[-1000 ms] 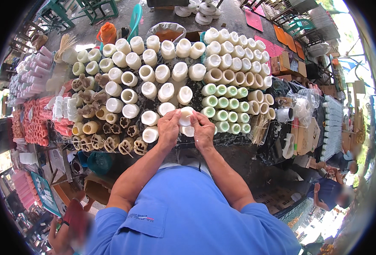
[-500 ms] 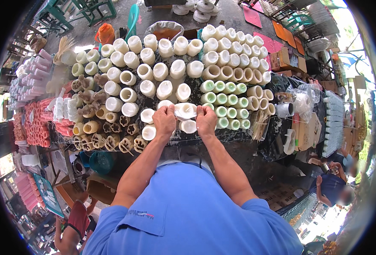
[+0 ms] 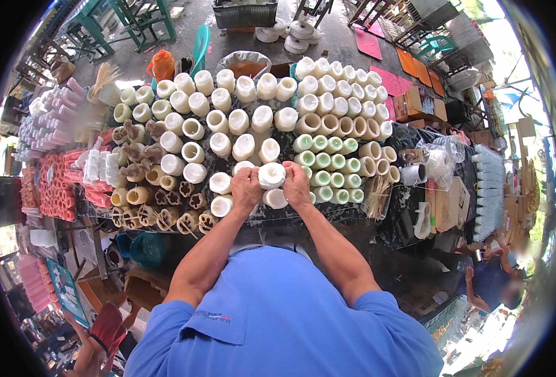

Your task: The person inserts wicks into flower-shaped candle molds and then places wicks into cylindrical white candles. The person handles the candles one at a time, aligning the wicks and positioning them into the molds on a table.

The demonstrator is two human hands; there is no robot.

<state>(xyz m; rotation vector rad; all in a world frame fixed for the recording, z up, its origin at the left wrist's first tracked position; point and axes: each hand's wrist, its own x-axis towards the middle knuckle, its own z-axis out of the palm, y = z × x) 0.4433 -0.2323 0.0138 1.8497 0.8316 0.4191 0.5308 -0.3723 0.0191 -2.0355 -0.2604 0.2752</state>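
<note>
Between my two hands is a white pillar candle (image 3: 272, 176), its round top facing up toward me. My left hand (image 3: 246, 188) is closed at its left side, fingertips pressed against the wax. On the opposite side my right hand (image 3: 296, 185) grips it the same way. Just below it another white candle (image 3: 275, 199) stands at the table's front edge. Beside my left hand are more white candles (image 3: 221, 183), partly hidden by the fingers at one spot. Right of my right hand stand rows of pale green candle cups (image 3: 322, 178).
Many white and cream candles cover the black table (image 3: 353, 217). Brown, flower-shaped pieces (image 3: 167, 218) line the front left, near pink wax pieces (image 3: 52, 188). A clear plastic bag (image 3: 439, 157) and cardboard box (image 3: 452, 204) lie right. Other people (image 3: 488, 276) are at lower right and lower left.
The candle between my hands has turned; its side faced up before, and now its round top does. Both hands moved slightly downward in view, and the whole view shifted a little.
</note>
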